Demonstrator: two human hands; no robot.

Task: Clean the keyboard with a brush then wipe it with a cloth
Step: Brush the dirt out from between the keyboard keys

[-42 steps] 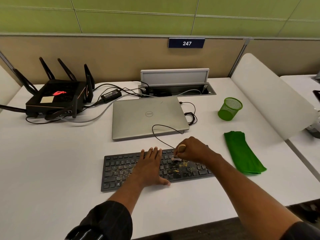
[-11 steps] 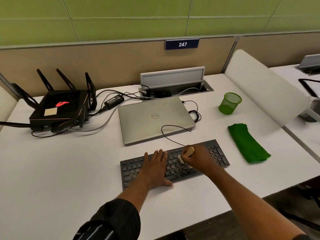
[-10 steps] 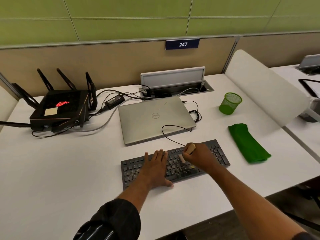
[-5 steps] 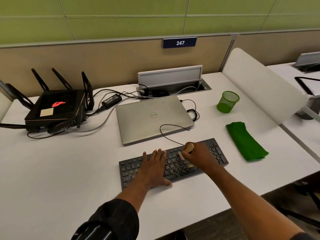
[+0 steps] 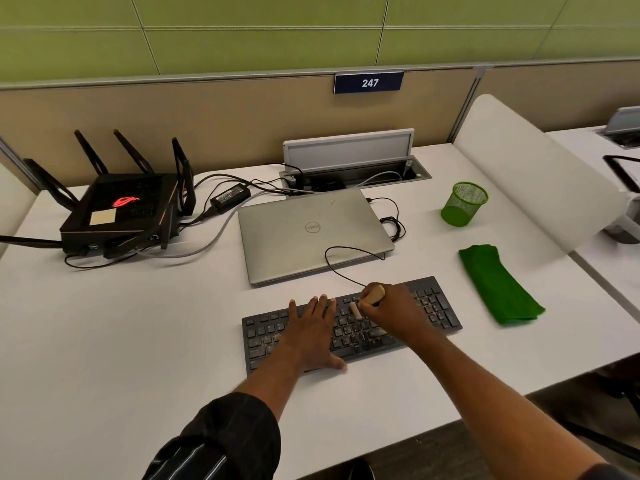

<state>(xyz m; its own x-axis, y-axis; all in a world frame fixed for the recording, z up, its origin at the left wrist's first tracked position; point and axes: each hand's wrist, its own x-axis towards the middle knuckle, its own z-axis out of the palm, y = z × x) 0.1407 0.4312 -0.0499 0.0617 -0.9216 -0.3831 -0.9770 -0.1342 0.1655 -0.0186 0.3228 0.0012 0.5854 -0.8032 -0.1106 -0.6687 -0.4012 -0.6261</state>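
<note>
A black keyboard lies on the white desk, tilted a little, with yellowish crumbs on its middle keys. My left hand rests flat on the left half of the keys, fingers straight. My right hand grips a small brush by its tan wooden handle; the pale bristles touch the upper middle keys. A folded green cloth lies on the desk to the right of the keyboard, apart from both hands.
A shut silver laptop sits just behind the keyboard, the keyboard's thin cable looping over it. A green mesh cup stands back right. A black router with antennas and cables fills the back left. A white divider borders the right.
Between the oldest frame and one second ago the keyboard's right end swung away from me. Since then my right hand has made small brush strokes at the same spot. My left hand stays put.
</note>
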